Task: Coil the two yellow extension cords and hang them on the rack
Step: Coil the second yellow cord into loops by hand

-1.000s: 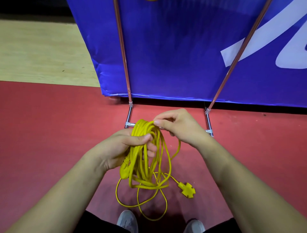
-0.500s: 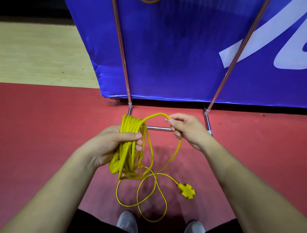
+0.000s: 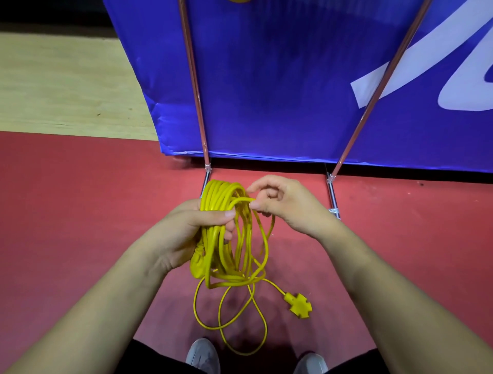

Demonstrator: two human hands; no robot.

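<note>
A yellow extension cord point(image 3: 241, 240) hangs as a bundle of several loops in front of me. My left hand point(image 3: 194, 227) grips the top of the bundle, thumb across the strands. My right hand point(image 3: 282, 205) pinches one strand at the bundle's top right. Loose cord trails in loops on the red floor down to the yellow cross-shaped socket end point(image 3: 300, 307). The rack point(image 3: 198, 106) stands behind, two copper-coloured poles on chrome feet. A sliver of yellow point(image 3: 238, 1) shows at the top edge between the poles; I cannot tell what it is.
A blue banner point(image 3: 280, 80) hangs behind the rack poles, down to the floor. The floor is red point(image 3: 80, 200) near me and pale wood point(image 3: 61, 82) at the far left. My two grey shoes point(image 3: 204, 356) show at the bottom edge.
My right hand brought a new loop of cord leftward to the bundle's top, and the loose length on the floor has shortened. My left hand kept its grip.
</note>
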